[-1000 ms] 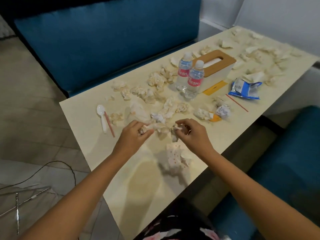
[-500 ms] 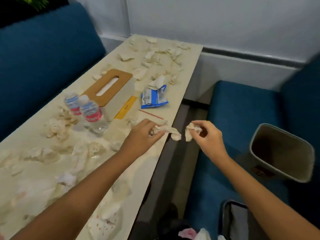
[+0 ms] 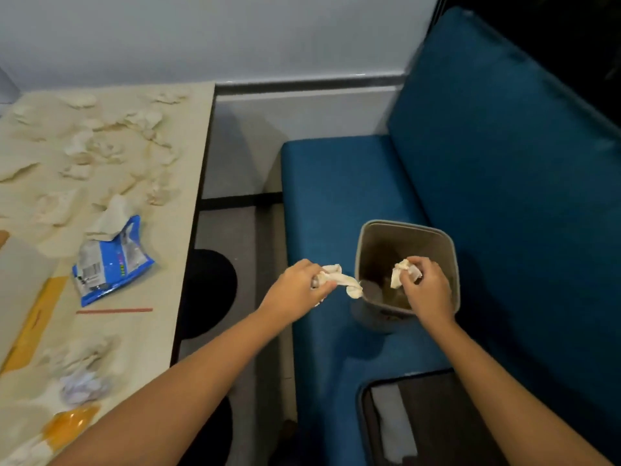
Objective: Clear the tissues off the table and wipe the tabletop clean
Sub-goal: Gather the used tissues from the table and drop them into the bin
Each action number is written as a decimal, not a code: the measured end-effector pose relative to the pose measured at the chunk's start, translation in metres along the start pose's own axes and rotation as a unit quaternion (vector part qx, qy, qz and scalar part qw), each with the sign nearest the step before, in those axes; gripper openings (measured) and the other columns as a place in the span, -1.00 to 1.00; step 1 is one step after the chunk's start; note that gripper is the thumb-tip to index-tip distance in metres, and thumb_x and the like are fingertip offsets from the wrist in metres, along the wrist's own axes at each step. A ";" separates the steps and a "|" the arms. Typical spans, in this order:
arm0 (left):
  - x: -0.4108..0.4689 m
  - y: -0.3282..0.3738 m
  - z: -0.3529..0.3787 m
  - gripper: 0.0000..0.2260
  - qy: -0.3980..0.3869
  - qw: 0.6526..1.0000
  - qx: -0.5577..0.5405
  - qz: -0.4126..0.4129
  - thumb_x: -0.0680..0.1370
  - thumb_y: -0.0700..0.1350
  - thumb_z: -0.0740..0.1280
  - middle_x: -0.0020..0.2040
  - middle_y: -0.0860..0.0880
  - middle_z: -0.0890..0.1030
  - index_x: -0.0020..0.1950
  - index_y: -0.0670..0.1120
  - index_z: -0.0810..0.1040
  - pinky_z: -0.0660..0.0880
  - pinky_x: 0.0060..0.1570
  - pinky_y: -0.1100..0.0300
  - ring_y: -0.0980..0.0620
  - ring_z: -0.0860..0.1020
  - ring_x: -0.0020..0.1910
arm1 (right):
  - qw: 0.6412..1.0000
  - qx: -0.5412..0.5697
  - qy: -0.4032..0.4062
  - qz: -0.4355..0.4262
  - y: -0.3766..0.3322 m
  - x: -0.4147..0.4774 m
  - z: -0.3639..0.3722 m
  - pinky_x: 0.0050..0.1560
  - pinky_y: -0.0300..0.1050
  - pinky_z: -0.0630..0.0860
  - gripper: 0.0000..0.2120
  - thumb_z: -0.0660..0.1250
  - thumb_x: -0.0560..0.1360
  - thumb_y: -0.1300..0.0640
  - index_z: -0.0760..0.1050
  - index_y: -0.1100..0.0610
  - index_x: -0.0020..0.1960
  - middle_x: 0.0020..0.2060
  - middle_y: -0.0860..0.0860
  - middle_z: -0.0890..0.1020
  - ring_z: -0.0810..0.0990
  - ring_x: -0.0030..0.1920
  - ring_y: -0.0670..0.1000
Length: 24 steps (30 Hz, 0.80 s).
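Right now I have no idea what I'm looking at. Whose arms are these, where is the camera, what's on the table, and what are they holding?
There is no machine here. These are a person's two bare arms, filmed by a wide-angle camera worn on their head, looking forward and down. The left hand pinches a twisted tissue just short of the bin. The right hand has its grip on a small crumpled tissue over the bin's opening. The bin stands on a blue bench seat. On the table, at the left, lie many loose tissues, a blue packet and a thin red stick.
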<state>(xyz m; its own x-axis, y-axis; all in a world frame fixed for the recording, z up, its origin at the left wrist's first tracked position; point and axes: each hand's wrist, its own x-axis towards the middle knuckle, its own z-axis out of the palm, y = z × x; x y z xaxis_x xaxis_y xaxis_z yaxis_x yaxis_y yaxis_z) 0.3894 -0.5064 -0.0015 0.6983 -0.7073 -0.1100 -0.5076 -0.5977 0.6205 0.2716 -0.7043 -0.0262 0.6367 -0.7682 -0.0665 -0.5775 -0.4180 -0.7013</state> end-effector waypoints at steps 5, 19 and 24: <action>0.054 0.032 0.036 -0.70 -0.042 0.999 -0.001 -0.003 0.55 0.07 0.27 -0.01 -0.08 0.50 0.05 -0.16 0.54 0.38 -0.02 0.13 -0.05 0.48 -0.01 | 0.991 -0.067 -0.062 0.103 0.041 0.025 -0.003 0.17 0.02 0.38 -0.60 0.26 0.53 0.07 0.36 0.15 0.33 0.26 0.19 0.41 0.43 0.23 0.19; 0.087 0.059 0.070 -0.48 -0.046 0.983 -0.141 -0.109 0.52 0.08 0.32 0.36 -0.08 0.34 0.41 -0.07 0.29 0.32 0.25 0.11 -0.04 0.36 0.33 | 0.997 0.023 0.019 0.069 0.041 0.026 -0.012 0.09 -0.05 0.41 -0.76 0.22 0.55 0.19 0.46 0.19 0.20 0.06 0.16 0.51 0.51 -0.04 0.06; 0.065 0.024 0.048 -0.60 -0.026 0.979 -0.159 -0.128 0.53 0.05 0.31 0.33 -0.05 0.42 0.33 -0.05 0.40 0.38 0.29 0.02 -0.03 0.42 0.30 | 0.999 0.047 -0.005 -0.007 0.003 0.022 0.014 0.00 -0.17 0.38 -0.80 0.23 0.53 0.25 0.49 0.23 0.14 -0.06 0.11 0.50 0.45 -0.16 -0.02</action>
<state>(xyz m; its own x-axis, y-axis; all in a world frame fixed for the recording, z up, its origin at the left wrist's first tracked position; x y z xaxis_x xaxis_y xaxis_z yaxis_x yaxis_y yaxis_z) 0.3983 -0.5844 -0.0306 0.7512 -0.5732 -0.3272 -0.1315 -0.6158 0.7769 0.2911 -0.7159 -0.0397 0.6495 -0.7577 -0.0634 -0.5191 -0.3810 -0.7650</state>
